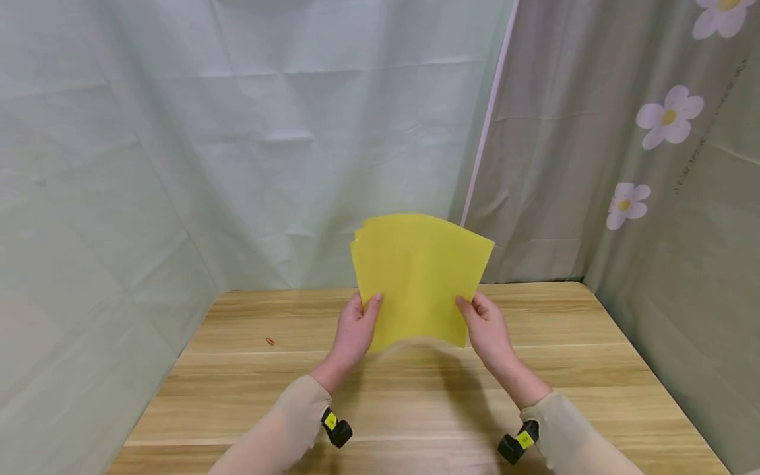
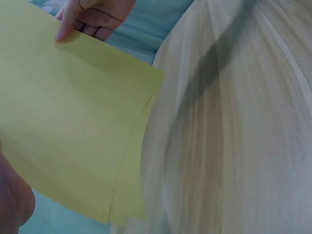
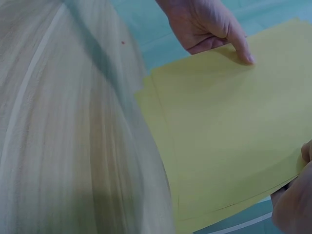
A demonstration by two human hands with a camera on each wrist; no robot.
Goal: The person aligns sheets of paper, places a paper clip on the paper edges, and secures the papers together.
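Several yellow sheets of paper (image 1: 418, 284) are held up over the table, slightly fanned so that their edges do not line up. My left hand (image 1: 354, 330) grips them at the left edge, thumb on the near face and fingers behind. At the right edge my right hand (image 1: 488, 330) pinches the same sheets in a matching way. The uneven lower edges of the yellow sheets (image 3: 234, 122) show in the right wrist view. A red paper clip (image 1: 270, 342) lies on the table, left of my left hand.
The wood-grain table (image 1: 249, 409) spreads beneath both hands. Behind it hangs a pale curtain (image 1: 267, 145), with a grey flowered curtain (image 1: 552, 165) at the right. Each wrist carries a small black camera, such as the left wrist camera (image 1: 337, 429).
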